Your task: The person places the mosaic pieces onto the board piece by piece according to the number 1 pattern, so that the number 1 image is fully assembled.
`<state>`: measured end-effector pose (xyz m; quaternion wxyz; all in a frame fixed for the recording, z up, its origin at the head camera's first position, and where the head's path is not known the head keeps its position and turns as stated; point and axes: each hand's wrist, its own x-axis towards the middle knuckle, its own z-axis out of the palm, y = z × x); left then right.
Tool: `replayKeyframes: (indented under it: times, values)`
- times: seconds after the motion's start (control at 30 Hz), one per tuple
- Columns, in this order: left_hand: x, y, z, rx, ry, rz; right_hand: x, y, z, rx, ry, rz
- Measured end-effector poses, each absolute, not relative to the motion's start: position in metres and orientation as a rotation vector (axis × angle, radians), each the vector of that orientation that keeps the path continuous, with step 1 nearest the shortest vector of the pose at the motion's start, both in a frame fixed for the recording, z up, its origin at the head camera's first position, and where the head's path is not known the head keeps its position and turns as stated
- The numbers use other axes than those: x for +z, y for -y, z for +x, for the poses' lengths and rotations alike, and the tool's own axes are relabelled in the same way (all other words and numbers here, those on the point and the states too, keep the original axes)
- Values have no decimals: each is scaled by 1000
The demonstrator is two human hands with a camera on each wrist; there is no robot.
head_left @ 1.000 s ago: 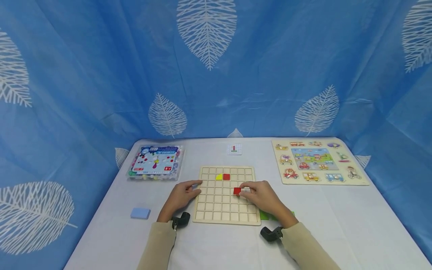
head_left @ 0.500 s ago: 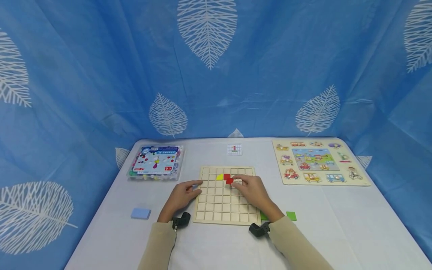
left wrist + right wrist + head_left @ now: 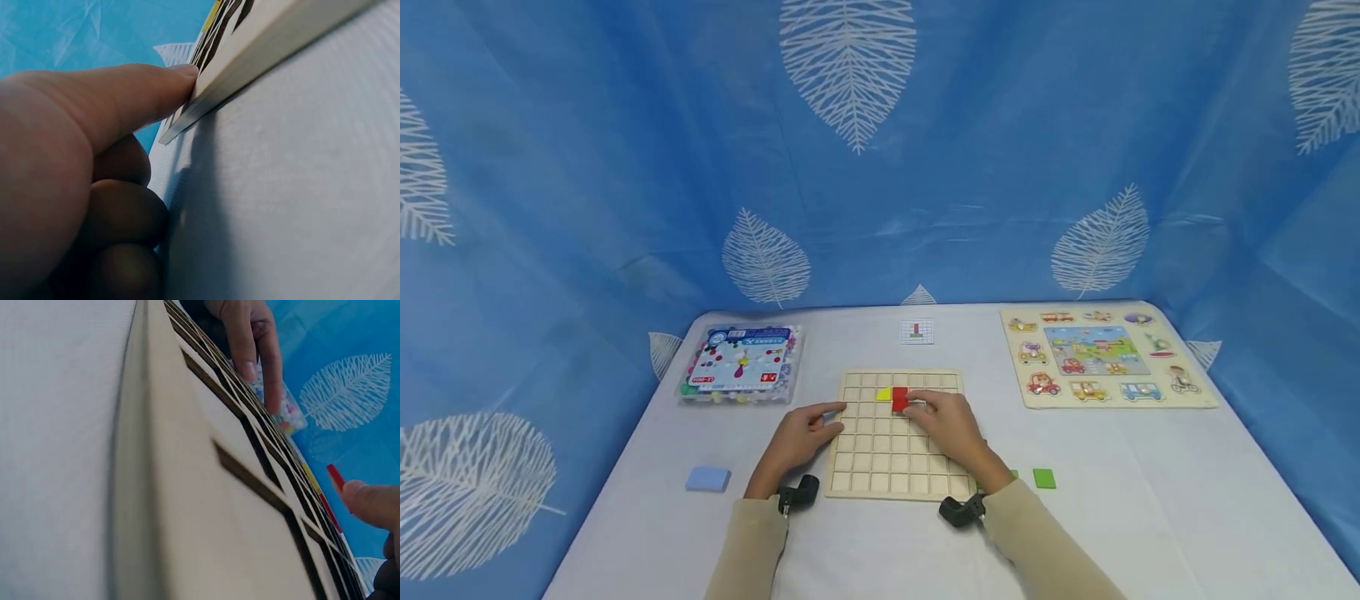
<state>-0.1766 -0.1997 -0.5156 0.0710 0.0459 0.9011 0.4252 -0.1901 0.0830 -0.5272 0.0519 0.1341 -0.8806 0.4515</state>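
Observation:
In the head view a pale wooden grid board (image 3: pixel 872 482) lies on the table. A yellow piece (image 3: pixel 883 394) sits in a cell of its upper rows, with a red square tile (image 3: pixel 899 391) beside it. Thumb and finger of my right hand (image 3: pixel 949 427) pinch another red square tile (image 3: pixel 900 406) just below the first. The right wrist view shows this pinched tile (image 3: pixel 336 478) tilted and raised off the board. My left hand (image 3: pixel 801 435) touches the board's left edge with extended thumb and index finger; the left wrist view shows its other fingers bent underneath.
A green square tile (image 3: pixel 1044 478) lies right of the board; more green ones are partly hidden by the right arm. A small pattern card (image 3: pixel 917 332) lies behind the board. Around it are a clear bead box (image 3: pixel 741 364), a vehicle puzzle (image 3: pixel 1108 358) and a blue block (image 3: pixel 707 478).
My right hand has carried the pinched red tile left and away from me, up to the red tile on the board. The left hand has stayed at the board's edge.

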Motion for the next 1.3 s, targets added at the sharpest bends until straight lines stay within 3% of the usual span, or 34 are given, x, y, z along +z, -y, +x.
replayKeyframes:
  times: [0.83, 1.3]
  values:
    - [-515, 202, -178, 1275, -2708, 169, -531, -76, -188, 983, 2725, 485]
    - [-517, 202, -178, 1293, -2710, 172, -529, -75, -188, 995, 2746, 452]
